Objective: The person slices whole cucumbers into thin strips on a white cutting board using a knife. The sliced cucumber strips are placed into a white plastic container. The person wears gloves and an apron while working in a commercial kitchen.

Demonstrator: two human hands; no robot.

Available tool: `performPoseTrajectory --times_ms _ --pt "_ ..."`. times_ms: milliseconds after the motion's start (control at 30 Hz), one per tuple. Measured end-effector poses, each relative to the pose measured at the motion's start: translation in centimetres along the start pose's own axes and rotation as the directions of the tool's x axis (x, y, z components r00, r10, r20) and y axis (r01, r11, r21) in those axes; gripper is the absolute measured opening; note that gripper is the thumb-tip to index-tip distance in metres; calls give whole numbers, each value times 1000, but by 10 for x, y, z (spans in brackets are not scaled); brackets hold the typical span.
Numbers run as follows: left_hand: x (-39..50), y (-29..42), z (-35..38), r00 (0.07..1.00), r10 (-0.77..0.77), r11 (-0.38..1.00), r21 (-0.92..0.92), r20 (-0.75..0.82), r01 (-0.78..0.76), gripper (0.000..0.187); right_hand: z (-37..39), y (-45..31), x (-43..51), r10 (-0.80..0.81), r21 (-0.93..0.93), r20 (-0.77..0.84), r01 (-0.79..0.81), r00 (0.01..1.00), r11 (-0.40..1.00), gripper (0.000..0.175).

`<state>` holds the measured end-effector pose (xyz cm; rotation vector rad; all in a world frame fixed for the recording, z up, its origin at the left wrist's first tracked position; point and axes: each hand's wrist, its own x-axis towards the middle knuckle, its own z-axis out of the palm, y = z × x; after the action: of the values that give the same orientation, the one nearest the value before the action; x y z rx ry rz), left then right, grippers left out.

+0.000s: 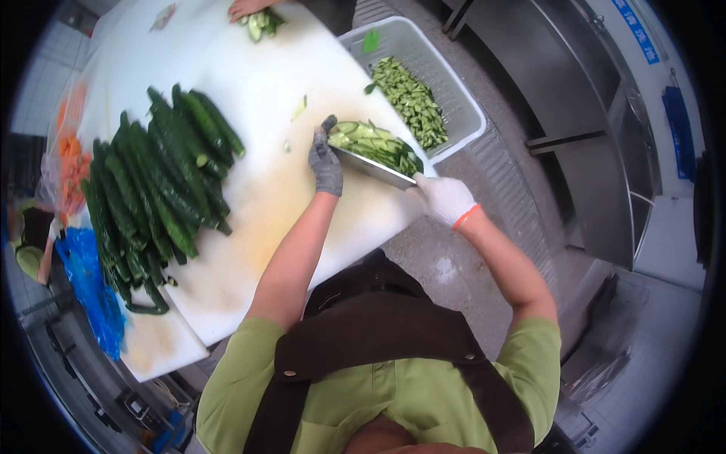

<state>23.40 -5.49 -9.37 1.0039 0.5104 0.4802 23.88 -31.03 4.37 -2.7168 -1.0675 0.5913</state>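
Observation:
My right hand (448, 198), in a white knit glove with an orange cuff, grips a kitchen cleaver (374, 170) at its handle end. The blade stands on edge along the near side of a pile of cut cucumber pieces (374, 142). At the blade's far end is my left hand (326, 162) in a grey glove, its fingertips beside the pile; whether they grip the blade is unclear. The pile lies at the right edge of a white cutting board (244, 238). Just past that edge, a grey plastic basket (462, 105) holds diced cucumber (408, 99).
Many whole cucumbers (164, 176) lie heaped on the left. Beyond them are a blue plastic bag (91, 284) and orange cut vegetables (71, 176). Another person's hand (249, 7) rests by cucumber pieces (261, 24) at the far end. A co-worker (37, 238) stands left.

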Motion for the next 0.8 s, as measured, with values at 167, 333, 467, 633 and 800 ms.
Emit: performPoseTrajectory --times_ms 167,333,467,633,800 --pt "77 8 95 985 -30 989 149 173 4 55 -38 67 32 200 44 -77 -197 977 979 28" --pt "58 48 85 944 326 935 132 51 -330 51 -35 61 35 209 180 -154 -181 966 967 29" --pt "4 66 25 949 292 947 176 -116 -270 43 -3 27 51 -89 282 78 64 993 957 34" --pt "-2 109 -80 768 634 312 939 -91 -147 32 -12 50 90 -12 295 -135 51 991 954 36" --pt "28 181 -136 740 668 -83 996 82 -36 52 -16 45 76 -39 231 -69 54 997 971 35"
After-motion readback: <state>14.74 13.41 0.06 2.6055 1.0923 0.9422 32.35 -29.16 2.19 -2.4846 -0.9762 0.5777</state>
